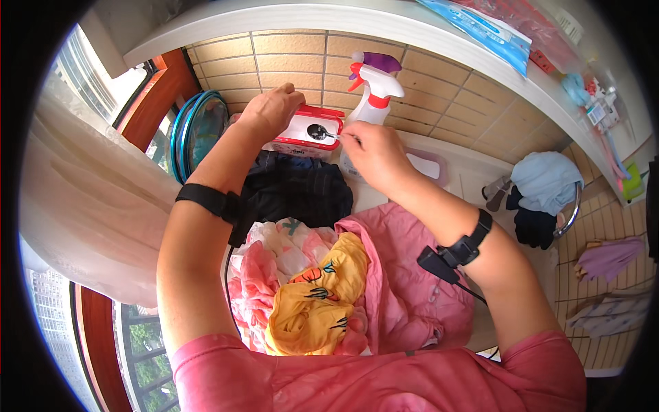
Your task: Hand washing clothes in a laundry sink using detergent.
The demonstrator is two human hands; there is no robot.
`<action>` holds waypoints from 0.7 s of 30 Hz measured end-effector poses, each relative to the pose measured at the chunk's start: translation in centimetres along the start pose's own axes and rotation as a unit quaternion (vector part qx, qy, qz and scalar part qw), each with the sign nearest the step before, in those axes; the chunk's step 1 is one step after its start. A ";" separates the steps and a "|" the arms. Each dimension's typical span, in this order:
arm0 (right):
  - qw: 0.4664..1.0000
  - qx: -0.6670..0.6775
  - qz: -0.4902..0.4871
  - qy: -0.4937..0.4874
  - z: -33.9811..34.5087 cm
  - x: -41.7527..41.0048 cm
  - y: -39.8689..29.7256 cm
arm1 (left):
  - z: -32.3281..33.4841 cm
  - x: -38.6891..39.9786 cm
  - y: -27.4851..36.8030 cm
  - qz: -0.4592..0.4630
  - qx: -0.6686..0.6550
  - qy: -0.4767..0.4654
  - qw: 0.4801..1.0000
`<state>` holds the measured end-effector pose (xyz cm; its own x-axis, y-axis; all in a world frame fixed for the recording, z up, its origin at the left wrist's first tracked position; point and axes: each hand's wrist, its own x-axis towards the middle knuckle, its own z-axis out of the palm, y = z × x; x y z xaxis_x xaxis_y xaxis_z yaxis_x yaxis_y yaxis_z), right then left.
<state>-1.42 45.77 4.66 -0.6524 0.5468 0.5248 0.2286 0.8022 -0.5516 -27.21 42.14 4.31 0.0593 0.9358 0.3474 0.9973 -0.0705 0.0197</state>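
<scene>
My right hand (373, 154) grips the handle of a metal spoon (316, 132), whose dark-looking bowl is over the white contents of a red-rimmed plastic box (304, 148). At the back left edge of that box my left hand (275, 110) rests with bent fingers on the rim or a raised red lid; which of these it grips is hidden. Dark folded clothing (298, 190) lies just in front of the box. Nearer to me are a yellow printed garment (309, 319), pink and white cloth (252, 278) and a large pink garment (406, 283).
White and purple spray bottles (378, 87) stand against the tiled wall. Blue-rimmed mesh rounds (198, 134) lean at the left by the window. A white shelf (329, 13) crosses above. At the right, light blue cloth (545, 180) hangs by a chrome faucet (569, 221).
</scene>
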 end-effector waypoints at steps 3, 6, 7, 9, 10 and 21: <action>0.981 -0.178 0.000 -0.077 2.8 2.7 0.8 | 0.2 1.2 -0.3 -0.014 -0.009 0.004 1.000; 0.958 -0.237 0.028 -0.157 4.3 4.5 0.4 | 0.7 1.2 -0.7 -0.013 -0.013 0.008 1.000; 0.955 -0.249 0.019 -0.160 4.6 4.7 1.0 | 0.8 1.2 -0.6 -0.011 -0.022 0.000 1.000; 0.954 -0.258 0.000 -0.156 4.5 4.3 1.5 | 1.2 0.7 -0.4 -0.011 -0.034 -0.011 0.999; 0.952 -0.264 -0.021 -0.152 4.4 3.8 1.3 | 1.3 0.0 -0.5 -0.007 -0.040 -0.030 0.999; 0.966 -0.138 -0.026 -0.216 -1.8 -5.5 1.8 | 5.2 -1.8 0.2 -0.023 -0.058 -0.005 0.998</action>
<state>3.89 44.67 1.96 -0.8957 0.3998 0.1944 0.3317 0.8922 -0.3064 -26.88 42.26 -1.13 0.0154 0.9424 0.3342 0.9873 -0.0672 0.1441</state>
